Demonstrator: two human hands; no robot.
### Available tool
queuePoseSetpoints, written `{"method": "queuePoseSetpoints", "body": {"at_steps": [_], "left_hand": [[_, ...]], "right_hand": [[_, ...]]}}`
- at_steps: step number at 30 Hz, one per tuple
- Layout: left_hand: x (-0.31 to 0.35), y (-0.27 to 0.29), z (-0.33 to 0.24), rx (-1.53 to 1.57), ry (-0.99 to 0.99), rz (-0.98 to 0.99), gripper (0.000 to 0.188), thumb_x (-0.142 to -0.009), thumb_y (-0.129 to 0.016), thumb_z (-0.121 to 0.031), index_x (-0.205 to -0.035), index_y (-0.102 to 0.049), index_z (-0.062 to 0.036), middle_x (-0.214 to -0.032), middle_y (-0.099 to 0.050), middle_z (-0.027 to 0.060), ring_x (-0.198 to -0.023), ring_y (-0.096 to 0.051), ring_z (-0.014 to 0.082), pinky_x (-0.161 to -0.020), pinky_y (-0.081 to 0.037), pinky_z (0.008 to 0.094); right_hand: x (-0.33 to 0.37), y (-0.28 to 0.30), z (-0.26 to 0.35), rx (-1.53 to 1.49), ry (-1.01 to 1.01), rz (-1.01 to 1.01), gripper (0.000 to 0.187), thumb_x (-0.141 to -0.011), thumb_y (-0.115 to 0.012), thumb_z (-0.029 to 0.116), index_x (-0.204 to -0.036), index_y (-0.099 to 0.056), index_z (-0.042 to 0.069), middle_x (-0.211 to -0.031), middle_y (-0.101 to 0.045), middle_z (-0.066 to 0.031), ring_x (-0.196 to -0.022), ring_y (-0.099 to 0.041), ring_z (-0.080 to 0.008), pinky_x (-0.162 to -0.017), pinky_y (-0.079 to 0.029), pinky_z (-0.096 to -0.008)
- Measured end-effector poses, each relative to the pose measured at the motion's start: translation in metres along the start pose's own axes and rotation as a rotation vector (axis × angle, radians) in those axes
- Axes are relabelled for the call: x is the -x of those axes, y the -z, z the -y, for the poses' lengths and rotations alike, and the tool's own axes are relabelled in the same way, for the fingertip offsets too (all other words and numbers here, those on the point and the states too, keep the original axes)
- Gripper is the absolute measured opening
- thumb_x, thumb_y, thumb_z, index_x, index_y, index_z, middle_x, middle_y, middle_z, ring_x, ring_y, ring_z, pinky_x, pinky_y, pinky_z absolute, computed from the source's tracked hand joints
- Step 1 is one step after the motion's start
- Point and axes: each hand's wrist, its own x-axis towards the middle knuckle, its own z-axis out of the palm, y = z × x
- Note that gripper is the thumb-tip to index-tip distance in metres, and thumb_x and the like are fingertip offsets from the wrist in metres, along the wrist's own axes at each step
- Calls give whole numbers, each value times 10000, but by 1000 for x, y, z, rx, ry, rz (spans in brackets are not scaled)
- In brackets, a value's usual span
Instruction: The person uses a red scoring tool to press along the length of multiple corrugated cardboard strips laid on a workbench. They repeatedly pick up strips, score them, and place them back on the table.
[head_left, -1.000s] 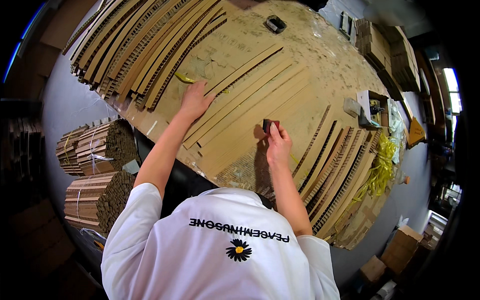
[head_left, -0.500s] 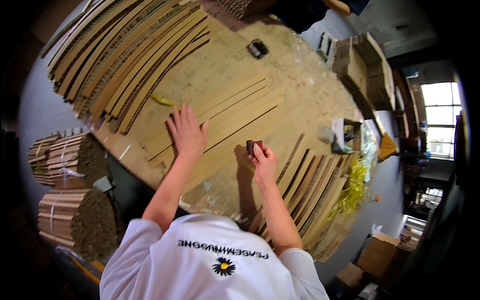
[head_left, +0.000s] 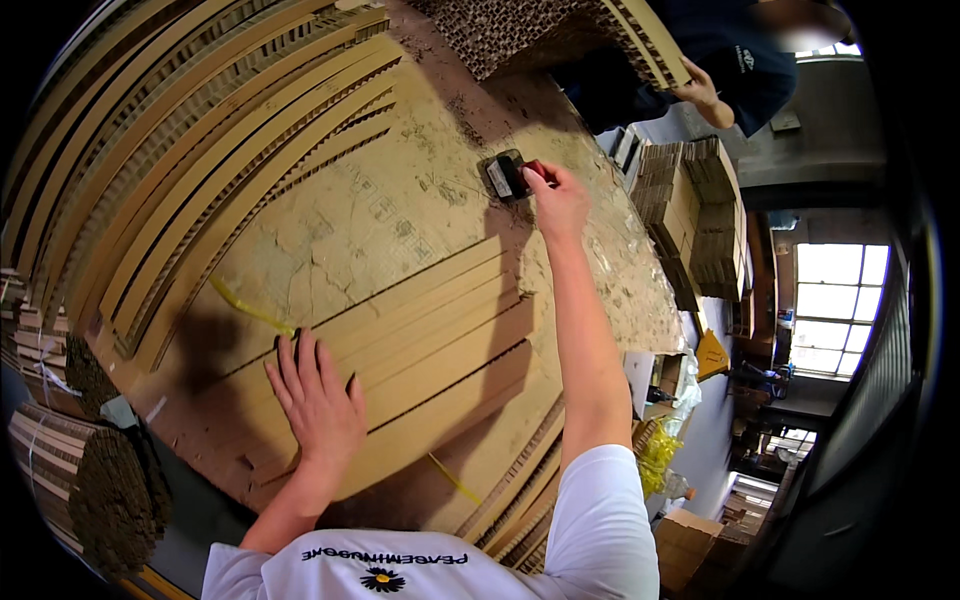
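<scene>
My left hand lies with fingers spread on a row of flat tan cardboard strips placed side by side on the worktable. Stretched out to the far side, my right hand grips a small hand stamp with a dark red top. The stamp is held at a black ink pad lying on the table; the fingers partly hide where the two meet. A yellow strap runs up to the fingertips of my left hand.
Many cardboard strips with honeycomb edges stand at the far left. More strips lie near my right elbow. Tied bundles sit at the left. Across the table, another person's hand holds a honeycomb board. Folded cardboard is stacked at the right.
My right hand has moved away from me with the stamp, from above the near strips to the ink pad. My left hand stays on the strips. A co-worker's hand with a board has come into view.
</scene>
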Motion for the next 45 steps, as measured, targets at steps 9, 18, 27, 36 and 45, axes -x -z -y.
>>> {"method": "queuePoseSetpoints", "body": {"at_steps": [9,18,27,36,45], "left_hand": [[-3,8,8,46,-50,0,677,-910,-683,-188,-1475,-404,58,-1606,-343,280,-1477,-292,546,-1178,-217,727],[-2,3,5,86,-35,-30,692,-914,-714,-204,-1474,-411,66,-1607,-352,282,-1502,-275,541,-1194,-187,710],[1,4,10,93,-29,-22,728,-886,-743,-182,-1483,-398,50,-1607,-352,281,-1486,-306,548,-1179,-206,724],[1,6,10,121,8,30,791,-804,-826,-199,-1455,-450,46,-1591,-370,271,-1467,-323,540,-1132,-255,745],[-1,5,12,112,-16,0,846,-759,-852,-203,-1464,-457,48,-1575,-403,281,-1441,-370,546,-1141,-260,743]], "right_hand": [[1,-48,-40,142,260,70,175,-863,-792,283,-982,-803,156,-921,-744,-96,-867,-708,-330,-758,-556,-413],[-16,-24,-18,-4,165,45,226,-891,-808,262,-1026,-800,80,-976,-767,-86,-852,-710,-229,-779,-544,-345],[107,12,70,-795,161,582,165,-899,-747,-43,-1047,-736,29,-1078,-688,-57,-946,-633,-132,-818,-512,-267],[118,5,62,-523,428,675,209,-832,-796,-53,-1021,-753,24,-1067,-704,-107,-938,-675,-207,-783,-543,-285],[110,6,66,-360,588,672,238,-776,-814,-56,-992,-757,27,-1017,-726,-102,-894,-684,-230,-761,-546,-307]]}}
